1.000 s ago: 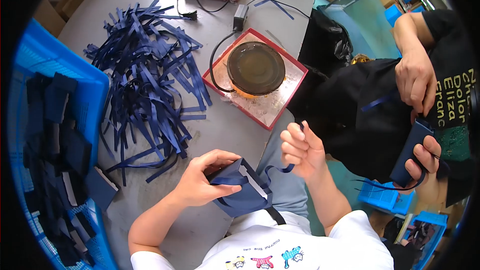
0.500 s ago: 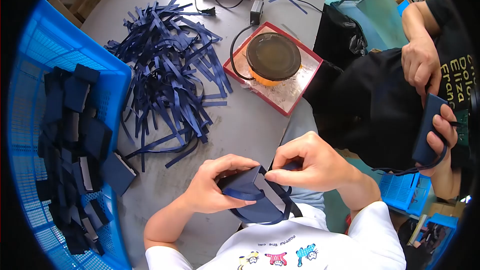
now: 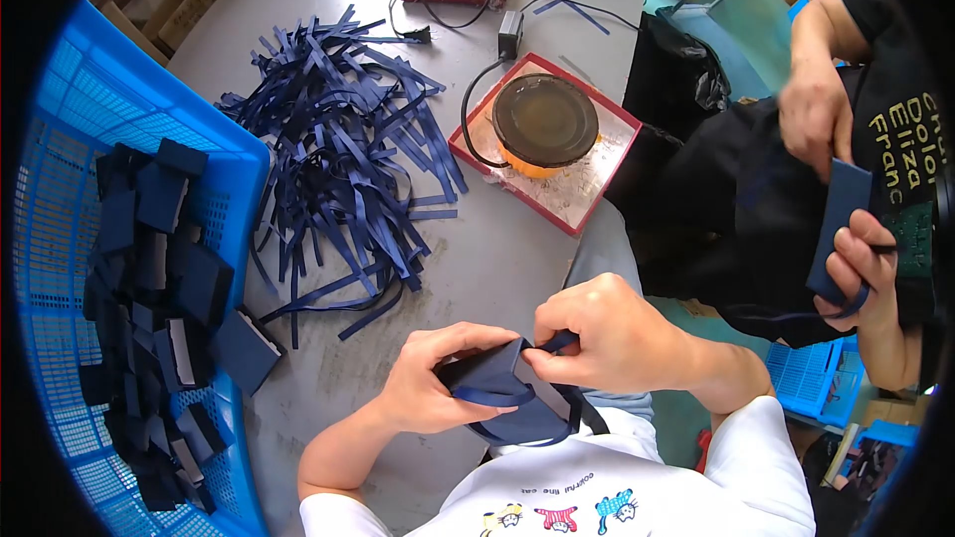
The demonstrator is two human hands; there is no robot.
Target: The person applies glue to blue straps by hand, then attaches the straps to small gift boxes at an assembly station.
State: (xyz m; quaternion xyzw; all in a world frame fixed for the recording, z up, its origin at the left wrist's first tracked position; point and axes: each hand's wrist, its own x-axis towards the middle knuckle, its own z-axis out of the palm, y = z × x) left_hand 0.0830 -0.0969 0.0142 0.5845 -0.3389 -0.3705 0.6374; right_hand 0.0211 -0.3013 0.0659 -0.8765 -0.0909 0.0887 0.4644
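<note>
My left hand [image 3: 423, 378] grips a small navy box [image 3: 484, 375] from its left side, thumb in front and fingers over the top. The box is tilted close to my white shirt, and navy ribbon [image 3: 492, 398] loops across its front. At the box's upper right edge, my right hand [image 3: 607, 338] is closed in a pinch on a navy ribbon end [image 3: 562, 341]. Its thumb is near or against the box edge; the exact contact is partly hidden. Beyond my hands lies a loose heap of cut navy ribbons [image 3: 343, 159] on the grey table [image 3: 477, 268].
A blue plastic basket [image 3: 257, 174] full of navy boxes [image 3: 199, 278] stands at left. A round pot with a dark top [image 3: 545, 119] sits in a red-rimmed tray [image 3: 619, 129], its cord trailing away. At right, another person's hands [image 3: 860, 264] hold a navy box [image 3: 846, 224].
My right hand has shifted slightly, still pinching the ribbon at the box edge. The other person's upper hand has moved down and their box has tilted. The view has shifted a little.
</note>
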